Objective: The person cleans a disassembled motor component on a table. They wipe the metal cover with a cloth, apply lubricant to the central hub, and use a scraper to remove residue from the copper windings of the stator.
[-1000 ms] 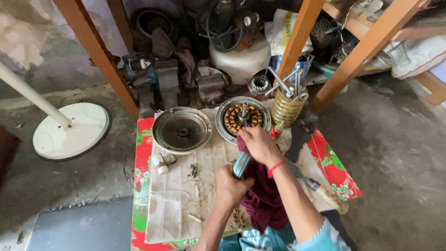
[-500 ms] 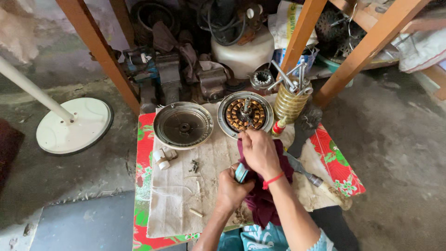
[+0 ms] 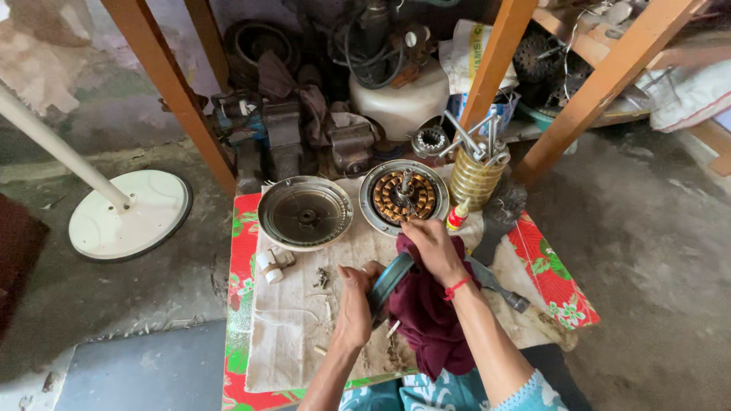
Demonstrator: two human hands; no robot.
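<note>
My left hand (image 3: 355,303) grips the lower side of a round blue-green metal part (image 3: 388,280), held on edge above the small table. My right hand (image 3: 432,250) presses a dark maroon rag (image 3: 426,320) against the part's upper side; the rag hangs down over the table's front. Just beyond my hands lies a motor half with copper windings and a centre shaft (image 3: 403,195). To its left sits an empty round motor cover (image 3: 305,212).
A beige cloth (image 3: 293,335) covers the red floral table (image 3: 242,251). On it lie a white plug (image 3: 268,265), small screws (image 3: 320,278), a small red-tipped bottle (image 3: 457,216), a yellow coil holder with spanners (image 3: 474,175) and a hammer (image 3: 499,285). A white fan base (image 3: 129,215) stands left; wooden legs and clutter behind.
The round part has turned in my hands, showing more of its rim. My left hand has shifted left along its lower edge; my right hand and rag stay on top.
</note>
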